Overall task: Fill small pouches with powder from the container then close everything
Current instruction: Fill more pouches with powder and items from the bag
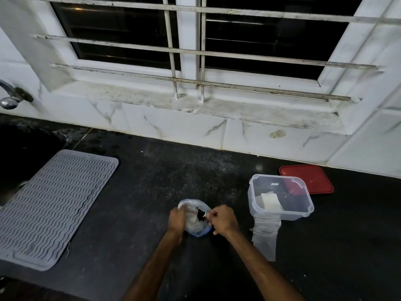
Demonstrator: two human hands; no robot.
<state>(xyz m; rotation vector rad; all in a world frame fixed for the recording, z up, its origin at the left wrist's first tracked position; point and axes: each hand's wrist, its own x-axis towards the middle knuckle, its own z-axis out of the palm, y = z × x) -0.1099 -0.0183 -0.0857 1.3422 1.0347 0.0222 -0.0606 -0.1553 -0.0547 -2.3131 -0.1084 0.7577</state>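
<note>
While the left hand (176, 220) curls its fingers tight round one side of the soft clear bag (195, 210), the right hand (223, 219) pinches the other edge of it between thumb and finger. Both grips are closed on the bag. The bag sits low in the middle of the dark, speckled surface (152, 181). It is crinkly, with white powder inside and a blue edge at the bottom. At 3 o'clock from the bag stands a clear, boxy plastic container (288, 215), open on top, with a white block (270, 200) in it. A strip of small clear pouches (265, 237) lies flat at the container's front, running toward 6 o'clock. The flat red lid (314, 179) lies behind the container, at 1 o'clock. At 9 o'clock lies a grey mat (54, 207) with wavy ridges.
</note>
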